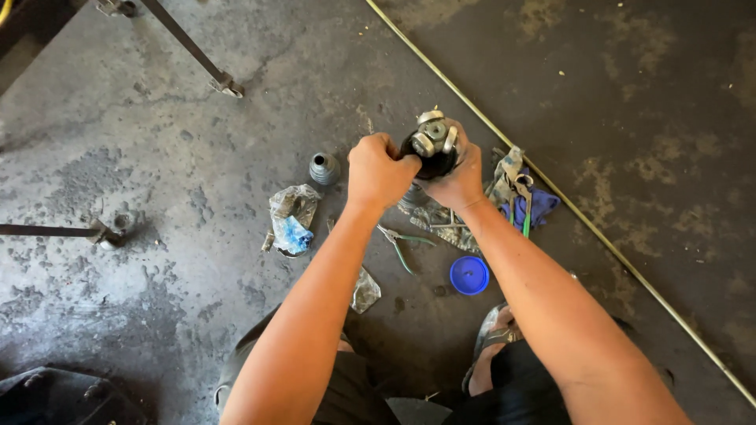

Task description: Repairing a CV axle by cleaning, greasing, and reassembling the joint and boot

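Both hands are raised above the floor and meet on one part. The right hand (459, 177) wraps around a black rubber boot (431, 161) from below and behind, fingers closed on it. The left hand (379, 169) is clenched in a fist against the near side of the same boot, gripping its edge. A three-armed metal joint (435, 135) stands out of the top of the boot, its rollers facing the camera.

Directly under the hands, on the stained concrete floor (157, 157), lies a dirty rag (445, 224) with small metal parts on it. Green-handled pliers (402, 245) lie just beside it, toward the person. A round blue lid (469, 275) sits near the right forearm. A second, smaller rubber boot (324, 168) stands upright to the left of the hands. Near it lies a crumpled plastic bag with blue contents (292, 224). To the right, a blue cloth (531, 206) holds more green-handled tools. A thin metal rod (567, 205) runs diagonally across the floor beyond.
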